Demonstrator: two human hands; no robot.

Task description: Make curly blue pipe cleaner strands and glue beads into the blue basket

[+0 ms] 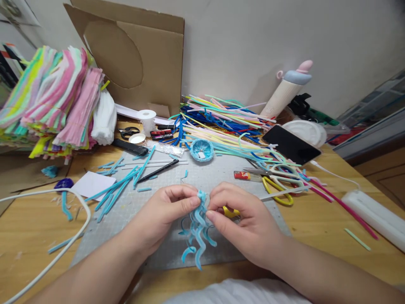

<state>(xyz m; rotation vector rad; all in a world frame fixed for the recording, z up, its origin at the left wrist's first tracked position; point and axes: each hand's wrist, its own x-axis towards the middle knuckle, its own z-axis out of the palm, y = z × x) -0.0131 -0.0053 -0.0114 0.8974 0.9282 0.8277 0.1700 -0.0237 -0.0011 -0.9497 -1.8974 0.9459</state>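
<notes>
A bunch of curly light-blue pipe cleaners (199,236) hangs above the front part of the grey cutting mat (126,249). My left hand (169,207) pinches its bound top between thumb and fingertips. At the bunch's right side, my right hand (243,219) is closed, thumb against fingers; it seems to grip one strand, though the fingers partly hide it. Something yellow shows beneath the right fingers. Further back on the mat sits a small round blue fuzzy bowl (202,151) with a little white piece inside. A short blue piece on a thin wire (185,173) lies behind my hands.
Cut blue pipe cleaners (122,190) and a black pen (158,170) lie left. Scissors (278,190) and a phone (291,143) are on the right. Loose pipe cleaners (221,118) pile along the wall. A white cable (85,211) loops at the left; a power strip (373,215) lies right.
</notes>
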